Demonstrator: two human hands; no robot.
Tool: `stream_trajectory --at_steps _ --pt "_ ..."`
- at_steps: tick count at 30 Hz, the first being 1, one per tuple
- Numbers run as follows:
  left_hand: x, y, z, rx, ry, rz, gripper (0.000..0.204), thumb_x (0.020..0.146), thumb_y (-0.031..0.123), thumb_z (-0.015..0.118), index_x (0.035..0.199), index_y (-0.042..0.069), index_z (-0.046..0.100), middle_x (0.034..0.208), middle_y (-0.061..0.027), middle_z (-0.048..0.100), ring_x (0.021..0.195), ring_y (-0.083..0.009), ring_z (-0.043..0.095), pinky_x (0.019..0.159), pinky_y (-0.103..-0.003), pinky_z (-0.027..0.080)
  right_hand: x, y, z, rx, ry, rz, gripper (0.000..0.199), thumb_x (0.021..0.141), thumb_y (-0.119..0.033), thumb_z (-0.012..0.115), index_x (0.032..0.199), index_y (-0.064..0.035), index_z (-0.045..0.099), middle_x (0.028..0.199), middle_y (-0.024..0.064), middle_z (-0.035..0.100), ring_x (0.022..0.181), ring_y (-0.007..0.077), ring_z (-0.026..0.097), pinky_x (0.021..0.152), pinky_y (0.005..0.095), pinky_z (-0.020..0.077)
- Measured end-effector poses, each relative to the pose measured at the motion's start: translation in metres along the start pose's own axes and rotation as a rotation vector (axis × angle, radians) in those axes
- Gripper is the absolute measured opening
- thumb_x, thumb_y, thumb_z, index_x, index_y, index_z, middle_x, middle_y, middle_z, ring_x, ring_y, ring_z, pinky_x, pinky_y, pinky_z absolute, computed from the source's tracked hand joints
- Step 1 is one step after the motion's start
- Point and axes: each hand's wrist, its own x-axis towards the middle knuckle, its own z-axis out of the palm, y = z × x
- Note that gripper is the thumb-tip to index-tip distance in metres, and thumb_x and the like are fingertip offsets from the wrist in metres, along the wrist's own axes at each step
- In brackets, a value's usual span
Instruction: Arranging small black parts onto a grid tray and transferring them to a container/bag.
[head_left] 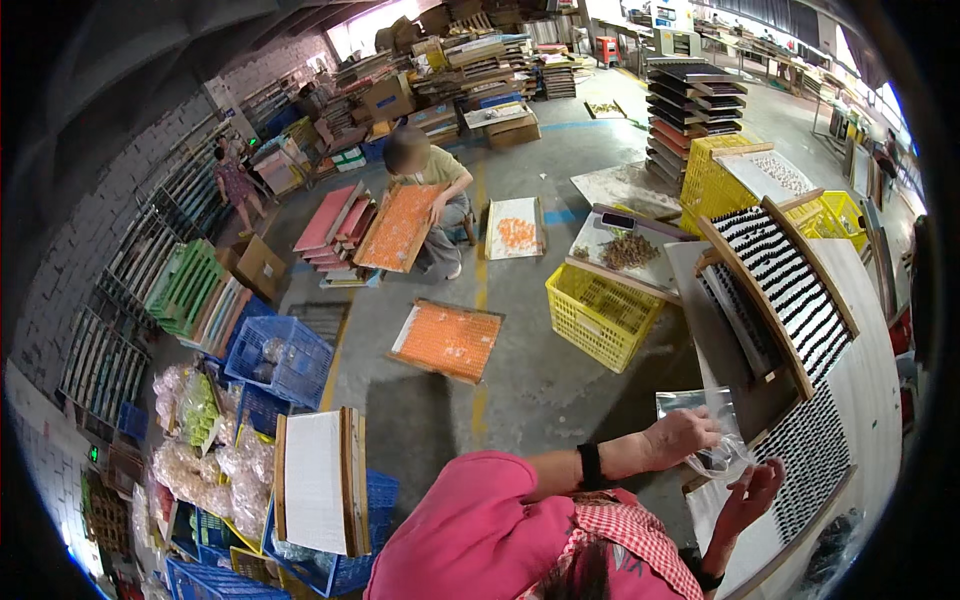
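Observation:
A clear plastic bag point(722, 455) hangs between my two hands, above the near edge of a wood-edged tray point(822, 455) with rows of small black pieces. My left hand point(682, 438), with a black band on the wrist, is closed on the bag's upper part. Lower and to the right, my right hand point(752, 494) has its curled fingers at the bag's other edge. Beyond them a second tray point(785, 290) of black pieces stands raised at a slant. What the bag holds, if anything, I cannot make out.
A yellow crate point(600, 325) stands ahead on the floor, near a tray point(612, 240) with a brownish heap and a phone. A seated person point(440, 185) handles an orange-covered board point(402, 228). Blue crates point(280, 350), bagged goods and a white framed board point(315, 482) lie left.

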Motion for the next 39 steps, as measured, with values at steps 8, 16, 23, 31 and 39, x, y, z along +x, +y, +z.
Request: stream_trajectory --at_steps 8,16,23,31,39 --pt "0.005 0.018 0.011 -0.106 -0.308 -0.104 0.034 0.067 0.005 0.066 0.100 0.008 0.059 0.086 -0.0087 0.064 0.084 -0.0307 0.062 0.071 -0.037 0.051 -0.006 -0.012 0.016 -0.230 -0.605 -0.349 0.019 0.071 0.006 0.051 0.088 0.0004 0.057 0.079 0.0171 0.059 0.073 0.0344 0.058 0.064 0.0374 0.0464" --pt "-0.004 0.007 0.032 -0.128 -0.344 0.041 0.025 0.064 0.012 0.066 0.088 0.009 0.061 0.087 -0.0111 0.064 0.078 -0.0313 0.064 0.064 -0.038 0.053 -0.015 -0.005 0.008 -0.614 -1.052 0.081 0.019 0.081 -0.001 0.052 0.098 -0.0011 0.060 0.096 0.0214 0.061 0.089 0.0442 0.056 0.073 0.0465 0.0464" --pt "-0.003 0.027 0.048 -0.161 -0.343 0.118 0.036 0.071 0.007 0.058 0.106 0.002 0.061 0.127 -0.0137 0.055 0.083 -0.0310 0.065 0.070 -0.037 0.054 -0.022 0.051 0.008 -0.450 -0.927 -0.018 0.029 0.083 -0.013 0.056 0.110 -0.0016 0.054 0.105 0.0238 0.057 0.098 0.0397 0.055 0.080 0.0460 0.0444" --pt "-0.008 0.031 0.029 -0.174 -0.429 0.131 0.049 0.071 0.006 0.059 0.119 0.001 0.052 0.136 -0.0139 0.046 0.086 -0.0297 0.065 0.069 -0.038 0.054 -0.017 0.053 0.008 -0.465 -1.113 -0.134 0.035 0.082 -0.011 0.059 0.115 -0.0025 0.054 0.109 0.0233 0.058 0.100 0.0394 0.056 0.082 0.0458 0.0455" --pt "-0.014 0.006 0.037 -0.027 -0.457 -0.104 0.043 0.074 0.004 0.054 0.117 0.006 0.048 0.108 -0.0153 0.058 0.077 -0.0323 0.065 0.058 -0.040 0.053 -0.043 0.007 -0.029 -0.148 -0.438 -0.124 0.024 0.085 0.007 0.050 0.105 -0.0005 0.061 0.098 0.0171 0.065 0.092 0.0315 0.064 0.076 0.0332 0.0490"
